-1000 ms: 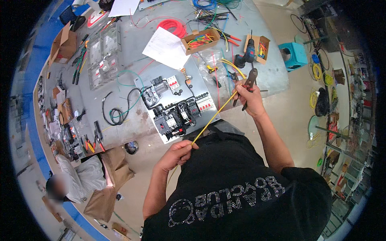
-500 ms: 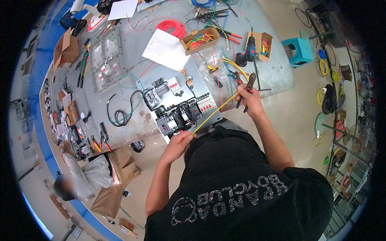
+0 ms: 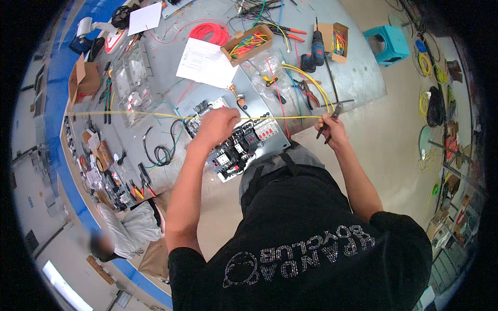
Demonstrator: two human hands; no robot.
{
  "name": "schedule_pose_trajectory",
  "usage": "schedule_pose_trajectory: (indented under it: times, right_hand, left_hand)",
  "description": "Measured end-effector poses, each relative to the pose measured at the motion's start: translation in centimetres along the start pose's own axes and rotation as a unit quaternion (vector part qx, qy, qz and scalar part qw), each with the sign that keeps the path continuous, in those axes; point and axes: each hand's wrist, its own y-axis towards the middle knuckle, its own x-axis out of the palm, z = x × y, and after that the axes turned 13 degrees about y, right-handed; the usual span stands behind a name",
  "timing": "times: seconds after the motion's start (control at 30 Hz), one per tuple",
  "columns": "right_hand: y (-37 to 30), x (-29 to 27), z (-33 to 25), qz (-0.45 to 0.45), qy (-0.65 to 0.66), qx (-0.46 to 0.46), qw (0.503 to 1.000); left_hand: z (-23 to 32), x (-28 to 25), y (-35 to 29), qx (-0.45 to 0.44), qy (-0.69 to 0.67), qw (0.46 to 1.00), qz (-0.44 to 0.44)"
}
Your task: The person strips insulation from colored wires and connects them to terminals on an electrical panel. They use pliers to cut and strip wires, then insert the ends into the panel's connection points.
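Observation:
A thin yellow wire (image 3: 280, 118) runs stretched across the work above the panel. My left hand (image 3: 219, 126) is closed around it, and beyond that hand the wire carries on to the left, where it blurs. At the right, my right hand (image 3: 335, 130) pinches the wire and also grips dark-handled pliers (image 3: 337, 110), whose jaws or handles stick out on both sides of the fingers. Below the wire lies a grey mounting panel (image 3: 248, 85) carrying black contactors (image 3: 239, 147) and white breakers (image 3: 267, 130) with red switches. My left hand covers part of it.
Red-handled pliers (image 3: 310, 96), a cordless drill (image 3: 317, 49) and a box of coloured wires (image 3: 248, 45) lie on the bench. A paper sheet (image 3: 205, 63) overlaps the panel's back edge. A turquoise stool (image 3: 388, 45) stands at right. Another person (image 3: 124, 230) is at lower left.
My left hand has moved up and left to over the panel, and the wire now stretches far left. My right hand has shifted slightly right and down, still with pliers and wire.

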Motion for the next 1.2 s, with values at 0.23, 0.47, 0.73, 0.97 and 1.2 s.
schedule_pose_trajectory:
  times: [0.23,0.47,0.73,0.97,1.2]
  right_hand:
    - [1.4,-0.9,4.8,0.051,-0.223,0.063,0.972]
    - [2.7,-3.1,8.7,0.093,-0.334,0.022,0.938]
    - [9.4,0.0,10.7,0.088,-0.664,-0.187,0.718]
    - [14.3,1.6,14.7,0.11,-0.692,-0.163,0.694]
    - [15.7,1.9,16.1,0.073,-0.714,-0.19,0.67]
  left_hand:
    - [-7.7,9.2,1.9,0.011,-0.015,0.999,-0.041]
    - [-12.0,16.2,1.0,0.01,-0.081,0.996,-0.039]
    - [-14.9,18.0,0.0,0.027,-0.06,0.997,-0.03]
    - [-15.8,19.2,0.7,0.011,-0.064,0.998,-0.017]
    - [-15.6,18.2,-0.2,0.012,-0.044,0.999,-0.014]
